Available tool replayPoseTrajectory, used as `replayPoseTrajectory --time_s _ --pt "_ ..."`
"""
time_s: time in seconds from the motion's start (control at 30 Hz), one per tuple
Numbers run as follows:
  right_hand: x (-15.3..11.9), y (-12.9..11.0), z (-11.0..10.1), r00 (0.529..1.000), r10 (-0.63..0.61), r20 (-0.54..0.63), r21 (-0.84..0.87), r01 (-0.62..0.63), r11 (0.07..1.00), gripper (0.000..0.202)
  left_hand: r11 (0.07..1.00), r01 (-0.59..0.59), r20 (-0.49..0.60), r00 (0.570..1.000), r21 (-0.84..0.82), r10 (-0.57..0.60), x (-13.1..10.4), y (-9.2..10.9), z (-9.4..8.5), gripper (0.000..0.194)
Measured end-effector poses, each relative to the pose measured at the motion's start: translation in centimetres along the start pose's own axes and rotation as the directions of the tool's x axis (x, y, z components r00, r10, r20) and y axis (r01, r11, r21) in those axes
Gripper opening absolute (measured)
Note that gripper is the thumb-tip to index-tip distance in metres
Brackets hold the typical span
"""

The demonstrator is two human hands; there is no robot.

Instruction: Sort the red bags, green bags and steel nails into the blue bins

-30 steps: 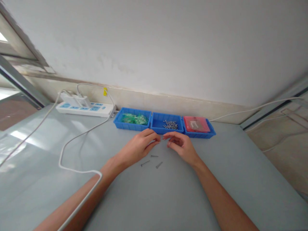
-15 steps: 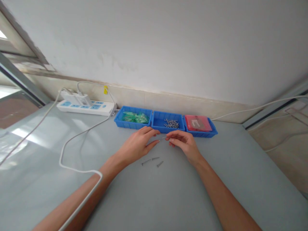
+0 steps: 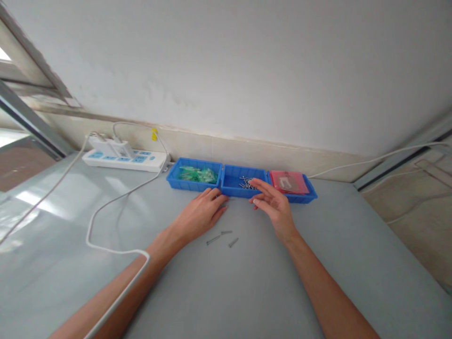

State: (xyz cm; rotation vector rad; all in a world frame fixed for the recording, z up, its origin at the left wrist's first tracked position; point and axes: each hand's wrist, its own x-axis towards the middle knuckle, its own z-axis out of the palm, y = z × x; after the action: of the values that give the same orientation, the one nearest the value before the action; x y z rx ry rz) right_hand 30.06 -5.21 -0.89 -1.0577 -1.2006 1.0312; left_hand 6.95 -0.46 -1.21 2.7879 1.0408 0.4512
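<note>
My left hand [image 3: 203, 212] is closed near the front of the left and middle bins, its fingertips at one end of a thin screw [image 3: 231, 199]. My right hand [image 3: 273, 207] is open, its index finger over the front edge of the middle blue bin [image 3: 231, 190], which holds a pile of metal screws [image 3: 245, 184]. Three loose screws lie on the table below the hands: a long one [image 3: 213, 240], one beside it [image 3: 226, 232] and another [image 3: 233, 242] to the right.
The left blue bin [image 3: 173, 180] holds green plastic pieces [image 3: 198, 174]. Red bags [image 3: 289, 182] fill the right blue bin [image 3: 303, 198]. A white power strip [image 3: 151, 163] stands at the back left. A white cable [image 3: 90, 226] curves over the table and my left forearm.
My right hand has let go of the thin screw and its fingers have spread, reaching up to the middle bin. My left hand has moved slightly left and down with the screw at its fingertips.
</note>
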Motion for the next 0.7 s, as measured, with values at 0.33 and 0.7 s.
replayPoseTrajectory --time_s 0.33,0.7 --pt "-0.3 0.2 0.1 0.998 0.004 0.065 -0.091 0.002 0.996 0.036 0.996 -0.006 0.028 1.000 -0.091 0.009 0.2 0.2 -0.3 0.013" --pt "-0.4 0.3 0.3 0.973 0.108 0.205 -0.092 -0.090 0.992 0.022 0.942 -0.194 -0.206 0.969 -0.274 0.140 0.0 1.1 -1.5 0.016"
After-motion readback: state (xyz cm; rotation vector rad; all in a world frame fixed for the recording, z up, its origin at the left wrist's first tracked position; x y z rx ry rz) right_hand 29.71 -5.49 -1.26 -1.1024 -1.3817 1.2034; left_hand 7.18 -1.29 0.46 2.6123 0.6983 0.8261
